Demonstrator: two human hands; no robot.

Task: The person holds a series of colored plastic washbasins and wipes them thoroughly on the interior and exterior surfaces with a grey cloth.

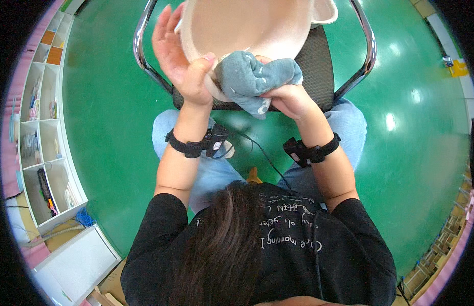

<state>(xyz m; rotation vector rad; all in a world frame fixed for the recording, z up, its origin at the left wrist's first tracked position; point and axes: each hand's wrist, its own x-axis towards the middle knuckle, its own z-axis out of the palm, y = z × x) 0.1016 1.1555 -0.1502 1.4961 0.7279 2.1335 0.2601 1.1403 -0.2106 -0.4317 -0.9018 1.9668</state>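
Note:
A pale beige plastic basin (pixel 257 25), smooth and rounded, stands tilted at the top of the head view, partly cut off by its edge. My left hand (pixel 183 64) grips its left side, with the thumb over the near rim and the fingers stretched along the outside. In my right hand (pixel 290 99) is a bunched blue-grey cloth (pixel 242 76) with small white marks, pressed against the basin's near rim. The cloth covers most of the right fingers. A dark chair seat (pixel 318 66) lies beneath the basin.
Curved chrome armrests (pixel 368 43) flank the chair seat. A white cubby shelf (pixel 40 122) with small items runs along the left, and a white box (pixel 76 268) sits lower left. A black cable (pixel 265 155) hangs between my knees. Green floor (pixel 109 127) surrounds the chair.

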